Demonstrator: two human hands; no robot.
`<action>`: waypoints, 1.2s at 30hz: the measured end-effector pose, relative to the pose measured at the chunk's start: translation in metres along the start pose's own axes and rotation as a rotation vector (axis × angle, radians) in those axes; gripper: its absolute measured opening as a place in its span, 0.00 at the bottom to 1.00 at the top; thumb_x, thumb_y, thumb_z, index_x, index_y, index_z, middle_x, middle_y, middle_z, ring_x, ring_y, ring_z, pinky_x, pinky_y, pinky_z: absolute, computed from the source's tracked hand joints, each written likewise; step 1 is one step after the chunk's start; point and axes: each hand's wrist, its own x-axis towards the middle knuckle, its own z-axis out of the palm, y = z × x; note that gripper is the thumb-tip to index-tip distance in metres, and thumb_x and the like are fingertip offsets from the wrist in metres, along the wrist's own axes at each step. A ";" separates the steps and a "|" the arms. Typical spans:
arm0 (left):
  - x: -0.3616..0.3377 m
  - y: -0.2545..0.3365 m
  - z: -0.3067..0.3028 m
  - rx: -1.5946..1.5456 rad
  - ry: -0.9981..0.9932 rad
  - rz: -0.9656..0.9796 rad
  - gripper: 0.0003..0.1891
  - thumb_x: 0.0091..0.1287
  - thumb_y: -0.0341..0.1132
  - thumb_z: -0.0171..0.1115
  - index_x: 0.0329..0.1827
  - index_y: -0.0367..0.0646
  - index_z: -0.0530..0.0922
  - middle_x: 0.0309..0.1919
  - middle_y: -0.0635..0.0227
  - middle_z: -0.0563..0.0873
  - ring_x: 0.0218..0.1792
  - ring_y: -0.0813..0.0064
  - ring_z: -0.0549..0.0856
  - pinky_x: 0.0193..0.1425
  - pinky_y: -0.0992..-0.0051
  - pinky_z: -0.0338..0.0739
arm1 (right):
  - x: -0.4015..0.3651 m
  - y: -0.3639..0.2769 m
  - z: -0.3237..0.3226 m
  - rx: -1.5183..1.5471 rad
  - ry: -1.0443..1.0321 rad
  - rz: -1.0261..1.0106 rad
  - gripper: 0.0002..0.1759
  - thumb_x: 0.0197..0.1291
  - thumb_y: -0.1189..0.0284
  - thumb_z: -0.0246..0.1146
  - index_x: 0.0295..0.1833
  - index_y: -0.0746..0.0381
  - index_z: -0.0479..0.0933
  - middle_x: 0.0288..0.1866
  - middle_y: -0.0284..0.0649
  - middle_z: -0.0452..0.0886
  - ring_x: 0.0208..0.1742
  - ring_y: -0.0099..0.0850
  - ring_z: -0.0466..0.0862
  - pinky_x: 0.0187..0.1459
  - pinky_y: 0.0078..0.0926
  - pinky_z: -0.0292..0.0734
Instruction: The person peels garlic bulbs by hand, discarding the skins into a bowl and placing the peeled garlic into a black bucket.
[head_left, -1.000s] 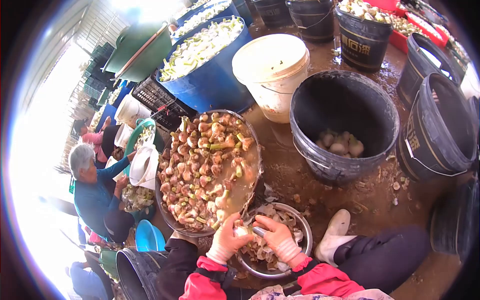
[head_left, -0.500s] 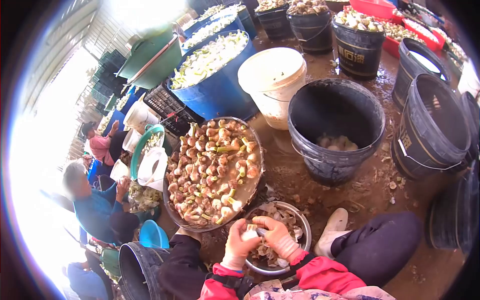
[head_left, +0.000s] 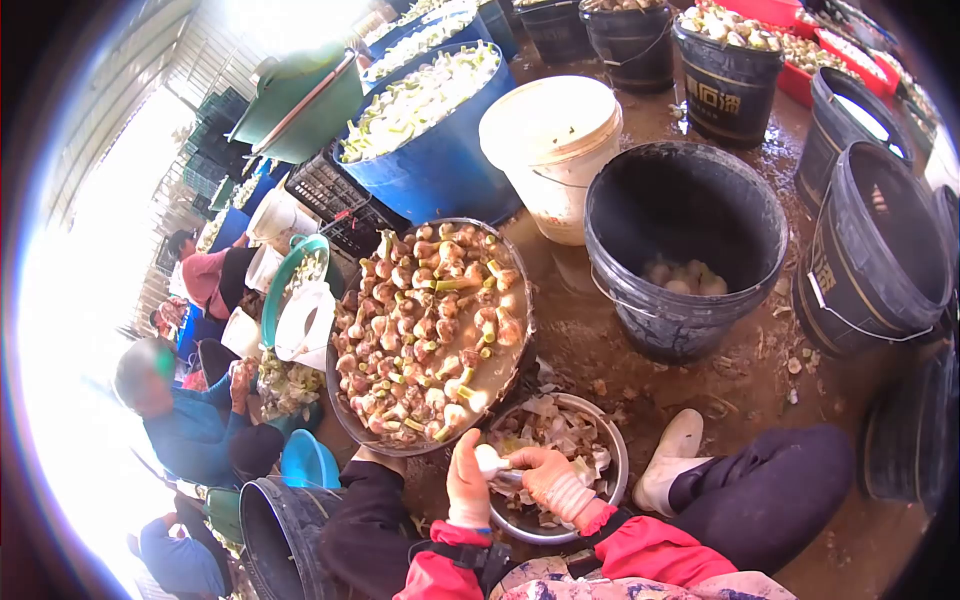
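Observation:
My left hand has a white peeled garlic bulb against its fingers, above the left edge of a metal bowl of papery skins. My right hand is closed round a small metal tool whose end meets the bulb. Just beyond my hands, a round tray carries unpeeled garlic bulbs with cut stems. Further off to the right, a black bucket has pale bulbs at its bottom.
Behind the tray are a white bucket and a blue tub of cut stems. More black buckets line the right side. Two co-workers in blue and pink sit at the left, with another person below them.
My left hand has opened somewhat and its fingers point more upward, with the white bulb now plainly visible. My right hand has moved slightly left. The view has shifted a little.

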 end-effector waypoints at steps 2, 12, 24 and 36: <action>0.013 0.015 -0.003 -0.124 -0.063 -0.308 0.35 0.68 0.62 0.48 0.59 0.36 0.71 0.42 0.63 0.81 0.38 0.76 0.80 0.44 0.76 0.76 | 0.000 0.008 0.003 -0.085 -0.043 -0.085 0.13 0.51 0.79 0.62 0.44 0.62 0.83 0.35 0.33 0.85 0.33 0.23 0.80 0.37 0.19 0.75; -0.010 -0.004 0.001 0.199 0.019 -0.065 0.22 0.65 0.40 0.62 0.57 0.38 0.69 0.45 0.63 0.79 0.46 0.74 0.79 0.52 0.73 0.75 | 0.006 0.014 0.006 -0.271 -0.102 -0.158 0.10 0.56 0.76 0.61 0.43 0.61 0.82 0.36 0.37 0.84 0.37 0.22 0.80 0.40 0.22 0.74; -0.033 0.036 -0.024 -0.450 -0.146 -0.479 0.24 0.65 0.54 0.61 0.51 0.41 0.78 0.37 0.67 0.82 0.34 0.76 0.82 0.31 0.72 0.80 | 0.040 0.057 -0.049 -0.633 0.281 -0.277 0.14 0.55 0.67 0.64 0.45 0.61 0.80 0.42 0.50 0.82 0.44 0.47 0.81 0.47 0.31 0.76; -0.024 0.023 0.008 0.286 -0.158 0.047 0.22 0.67 0.50 0.57 0.48 0.37 0.78 0.33 0.66 0.84 0.34 0.68 0.83 0.39 0.70 0.76 | -0.004 0.009 0.008 -0.673 0.107 -0.435 0.30 0.50 0.83 0.54 0.63 0.59 0.68 0.53 0.51 0.78 0.52 0.45 0.80 0.53 0.34 0.74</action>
